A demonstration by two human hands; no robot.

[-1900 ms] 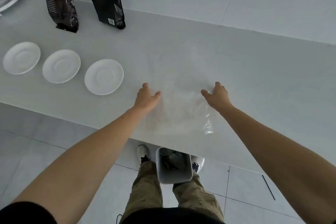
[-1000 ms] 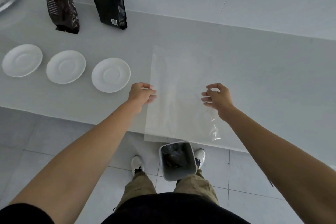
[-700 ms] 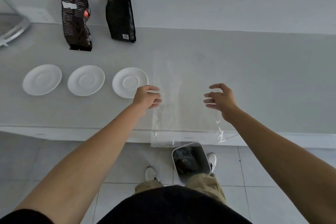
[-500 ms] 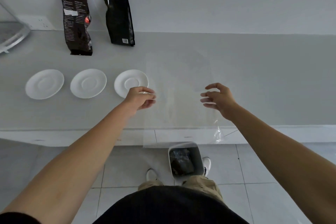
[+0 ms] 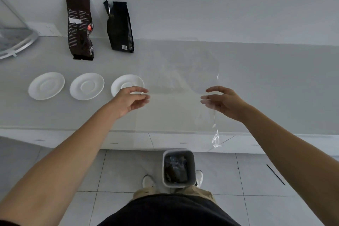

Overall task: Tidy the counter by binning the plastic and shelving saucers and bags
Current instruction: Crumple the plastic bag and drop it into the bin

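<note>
Across the left of the frame, on the counter (image 5: 275, 88): three saucers (image 5: 46, 85) (image 5: 86, 86) (image 5: 126, 83) in a row. Behind them, leaning against the wall: two bags (image 5: 80, 27) (image 5: 120, 26) side by side. At far left, a rack (image 5: 14, 42). In the centre, above the counter's front edge, a plastic sheet (image 5: 178, 86) between left hand (image 5: 129, 102) and right hand (image 5: 222, 102). Bottom centre, on the floor: a bin (image 5: 178, 168), between two shoes (image 5: 147, 181) (image 5: 199, 175).

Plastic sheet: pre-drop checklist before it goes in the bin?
1. Left hand pinching plastic sheet: ok.
2. Right hand pinching opposite edge: ok.
3. Sheet lifted off counter: ok.
4. Bin below sheet, open top: ok.
5. Room left in bin: cannot tell, dark contents inside.
6. Nearest saucer untouched by sheet: cannot tell.
</note>
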